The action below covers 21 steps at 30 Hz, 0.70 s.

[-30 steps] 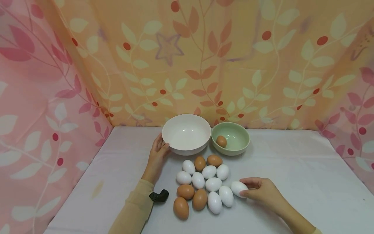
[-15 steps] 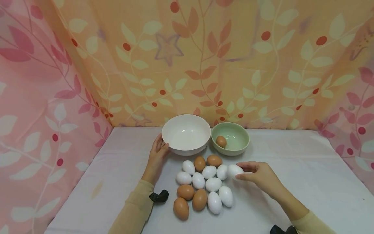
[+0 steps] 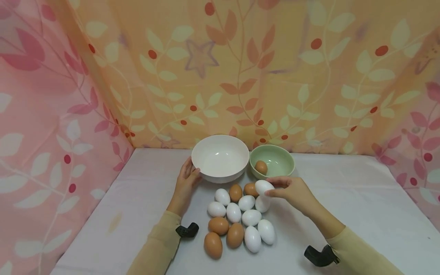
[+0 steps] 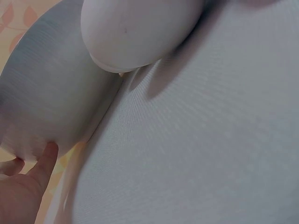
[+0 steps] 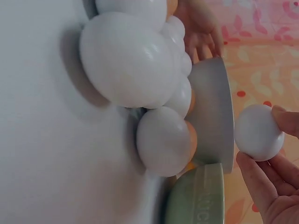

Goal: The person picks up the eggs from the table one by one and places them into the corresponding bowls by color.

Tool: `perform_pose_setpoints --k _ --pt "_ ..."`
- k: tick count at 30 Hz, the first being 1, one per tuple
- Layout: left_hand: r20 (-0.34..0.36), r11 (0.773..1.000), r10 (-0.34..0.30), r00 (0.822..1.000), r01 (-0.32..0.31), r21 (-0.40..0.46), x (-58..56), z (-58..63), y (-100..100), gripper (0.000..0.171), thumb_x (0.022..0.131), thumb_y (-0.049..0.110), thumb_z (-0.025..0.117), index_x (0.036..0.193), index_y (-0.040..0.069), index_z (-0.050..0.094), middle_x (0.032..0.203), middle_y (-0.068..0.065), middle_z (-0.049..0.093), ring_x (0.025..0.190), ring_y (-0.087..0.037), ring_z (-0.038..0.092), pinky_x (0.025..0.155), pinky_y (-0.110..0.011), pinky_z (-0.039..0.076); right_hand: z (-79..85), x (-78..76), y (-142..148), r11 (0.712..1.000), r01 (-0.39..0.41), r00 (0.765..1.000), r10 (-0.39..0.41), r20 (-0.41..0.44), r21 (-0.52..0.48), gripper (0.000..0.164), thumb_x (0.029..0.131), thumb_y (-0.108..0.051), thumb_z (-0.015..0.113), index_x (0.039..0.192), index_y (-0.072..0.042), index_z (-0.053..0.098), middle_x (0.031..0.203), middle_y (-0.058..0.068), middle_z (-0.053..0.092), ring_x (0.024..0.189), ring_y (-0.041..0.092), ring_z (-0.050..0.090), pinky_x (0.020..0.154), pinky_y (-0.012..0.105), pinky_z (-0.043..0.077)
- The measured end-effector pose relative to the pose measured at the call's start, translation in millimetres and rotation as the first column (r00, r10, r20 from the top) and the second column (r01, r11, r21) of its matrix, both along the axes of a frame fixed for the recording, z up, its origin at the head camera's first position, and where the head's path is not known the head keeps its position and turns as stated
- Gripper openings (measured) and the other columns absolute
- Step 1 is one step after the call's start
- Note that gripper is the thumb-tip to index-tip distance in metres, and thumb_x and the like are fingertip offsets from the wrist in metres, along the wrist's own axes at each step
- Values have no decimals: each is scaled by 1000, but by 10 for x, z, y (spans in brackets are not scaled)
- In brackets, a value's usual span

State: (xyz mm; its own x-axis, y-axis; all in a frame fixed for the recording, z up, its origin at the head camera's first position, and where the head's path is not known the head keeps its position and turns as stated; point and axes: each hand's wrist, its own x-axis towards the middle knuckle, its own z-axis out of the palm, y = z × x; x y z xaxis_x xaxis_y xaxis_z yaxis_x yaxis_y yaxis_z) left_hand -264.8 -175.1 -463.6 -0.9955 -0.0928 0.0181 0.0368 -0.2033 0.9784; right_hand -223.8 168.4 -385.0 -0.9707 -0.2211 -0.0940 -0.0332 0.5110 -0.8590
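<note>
My right hand [image 3: 293, 193] pinches a white egg [image 3: 264, 188] between thumb and fingers, above the far right of a group of eggs. In the right wrist view this egg [image 5: 259, 133] is raised off the table, overlapping the white bowl's edge. My left hand [image 3: 185, 187] rests against the left side of the large white bowl [image 3: 220, 152], thumb on the outer wall. In the left wrist view the thumb [image 4: 45, 163] touches the bowl [image 4: 51, 93] low on its side. A smaller green bowl [image 3: 280, 162] stands to the right, holding one brown egg [image 3: 261, 167].
Several white eggs [image 3: 252, 217] and brown eggs [image 3: 235, 235] lie close together on the white tablecloth [image 3: 343, 206] before the bowls. Patterned cloth [image 3: 240, 68] hangs behind and at both sides. Each wrist carries a black device [image 3: 321, 256].
The right hand has lifted the white egg from the group's right side and carried it away from me and leftward, toward the bowls. The left hand stays at the white bowl.
</note>
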Motion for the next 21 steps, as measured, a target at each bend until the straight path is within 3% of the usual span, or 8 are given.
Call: perform_pose_setpoints --k 12,21 --pt "1 1000 0 1000 0 -10 5 -12 -16 70 100 24 60 159 24 21 168 3 15 153 -15 23 119 -43 36 160 -265 -248 997 -23 1000 23 -11 -67 50 80 -30 83 120 -4 70 116 9 73 103 13 65 82 17 53" --pt "11 1000 3 1000 -3 -13 6 13 0 70 100 25 61 158 26 23 167 5 16 152 -14 25 119 -42 37 248 -470 -416 999 -20 999 19 -33 -26 46 82 -28 81 121 -7 71 116 11 74 108 18 66 89 26 55"
